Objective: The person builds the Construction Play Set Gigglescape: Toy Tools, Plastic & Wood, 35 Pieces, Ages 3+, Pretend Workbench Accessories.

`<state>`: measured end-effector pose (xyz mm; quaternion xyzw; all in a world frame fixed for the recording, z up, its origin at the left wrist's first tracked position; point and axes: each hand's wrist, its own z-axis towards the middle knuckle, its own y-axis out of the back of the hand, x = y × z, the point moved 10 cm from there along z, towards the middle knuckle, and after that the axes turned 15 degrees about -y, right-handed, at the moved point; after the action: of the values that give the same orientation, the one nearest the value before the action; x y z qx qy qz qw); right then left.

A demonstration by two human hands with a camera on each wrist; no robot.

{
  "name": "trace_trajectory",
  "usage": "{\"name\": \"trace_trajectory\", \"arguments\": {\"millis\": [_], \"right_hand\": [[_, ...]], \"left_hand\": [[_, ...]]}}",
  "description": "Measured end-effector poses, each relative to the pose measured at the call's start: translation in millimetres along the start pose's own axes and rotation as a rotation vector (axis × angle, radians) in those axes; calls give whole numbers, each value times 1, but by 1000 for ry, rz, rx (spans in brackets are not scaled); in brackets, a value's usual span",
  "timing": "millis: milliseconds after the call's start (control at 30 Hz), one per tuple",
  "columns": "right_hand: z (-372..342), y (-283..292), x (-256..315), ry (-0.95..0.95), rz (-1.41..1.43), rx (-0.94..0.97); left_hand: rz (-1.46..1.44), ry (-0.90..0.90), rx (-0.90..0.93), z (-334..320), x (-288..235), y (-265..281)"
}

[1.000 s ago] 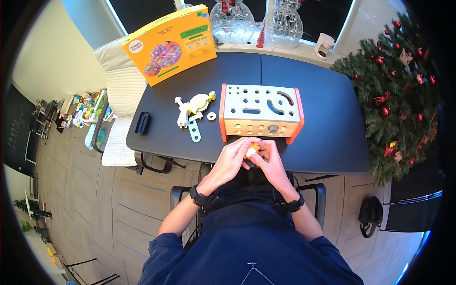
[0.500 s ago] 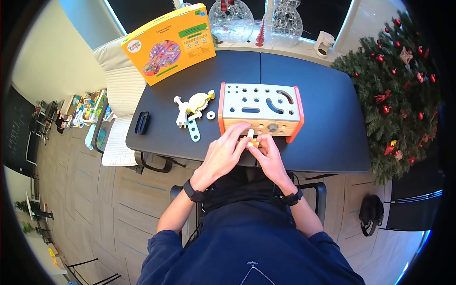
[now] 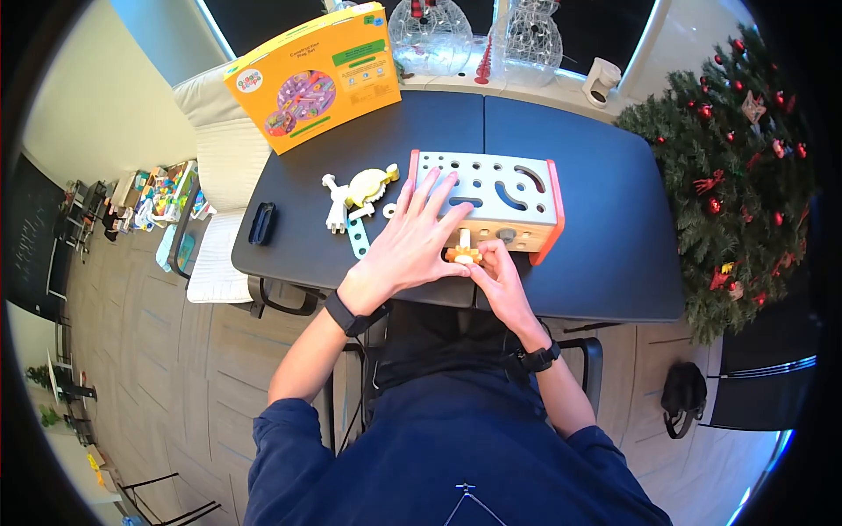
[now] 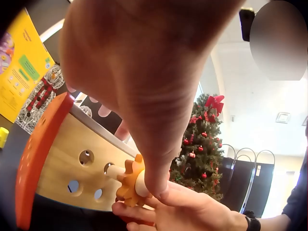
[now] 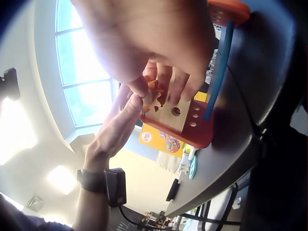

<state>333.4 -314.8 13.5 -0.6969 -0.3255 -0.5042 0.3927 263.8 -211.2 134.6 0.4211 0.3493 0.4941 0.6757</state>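
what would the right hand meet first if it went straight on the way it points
The orange gear, right at the fingertips of the right hand. Past that, probably the box's wooden front, though the gap is hard to judge.

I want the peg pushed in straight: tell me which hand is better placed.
Left hand, I'd judge: its thumb is at the head of the peg, and its fingers reach over the box, which may brace the push. The right hand holds the gear, so likely suits steadying.
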Motion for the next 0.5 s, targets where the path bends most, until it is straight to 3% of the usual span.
{"name": "trace_trajectory", "arguments": {"millis": [500], "right_hand": [[7,0,-14,-73,100,-4]], "left_hand": [[13,85,210,10,22,-17]]}}
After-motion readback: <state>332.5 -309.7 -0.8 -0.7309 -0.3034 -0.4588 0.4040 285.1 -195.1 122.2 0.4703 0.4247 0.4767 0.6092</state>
